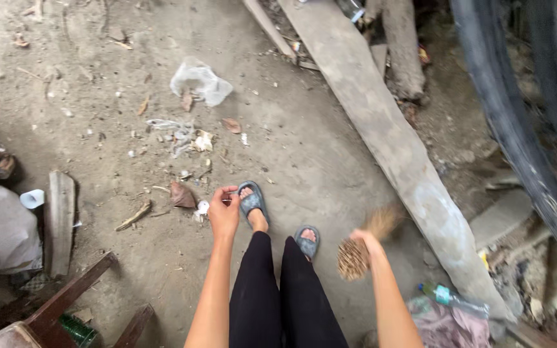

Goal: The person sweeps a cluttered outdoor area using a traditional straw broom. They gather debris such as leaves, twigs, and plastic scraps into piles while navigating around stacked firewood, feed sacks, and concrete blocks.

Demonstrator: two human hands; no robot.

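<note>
The person stands on a dirt floor (304, 148) in dark trousers and grey sandals, looking down at both arms. The left hand (224, 212) reaches low, its fingers (227, 191) curled together at the tips as if pinched on something small; what they hold, if anything, is too small to tell. Just beside that hand lie a small white scrap (202, 207) and a brown dry leaf (181, 194), and the left sandal (253, 200) is right next to it.

The right hand (363, 240) is closed around a short broom of brown bristles (356, 254), whose blurred head fans out near the right sandal (307, 241) and close to a long grey plank (388, 138) that runs slantwise across the floor.

Further up the floor sits a pile of litter (182, 136) with a crumpled clear plastic bag (200, 81) beyond it. A short board (60, 219) and a white cup (32, 198) lie at the left, a plastic bottle (452, 298) lies at the lower right, and a dark tyre (517, 129) curves along the right edge.
</note>
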